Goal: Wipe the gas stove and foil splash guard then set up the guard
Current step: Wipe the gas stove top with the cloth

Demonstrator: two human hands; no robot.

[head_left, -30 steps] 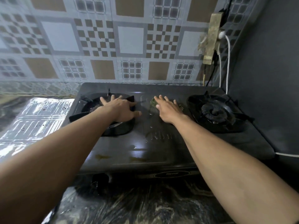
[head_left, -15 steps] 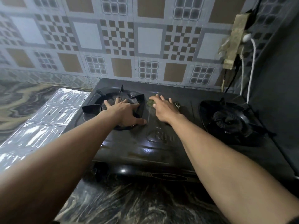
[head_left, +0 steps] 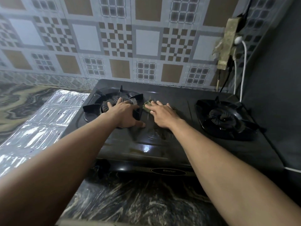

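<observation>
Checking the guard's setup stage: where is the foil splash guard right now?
In the head view, the foil splash guard lies flat on the counter at the left, right beside the left edge of the gas stove.

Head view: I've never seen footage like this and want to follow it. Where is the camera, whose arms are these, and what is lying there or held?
There is no machine here. The camera is worn on a person's head and looks down at their own two bare arms. In front is a black two-burner stove on a marbled counter. The left hand rests open on the left burner, fingers spread. The right hand presses a small green pad flat against the stove top between the burners, apparently wiping; neither of the hands grips anything. Left of the stove, a foil guard lies flat on the counter, not yet set up.
</observation>
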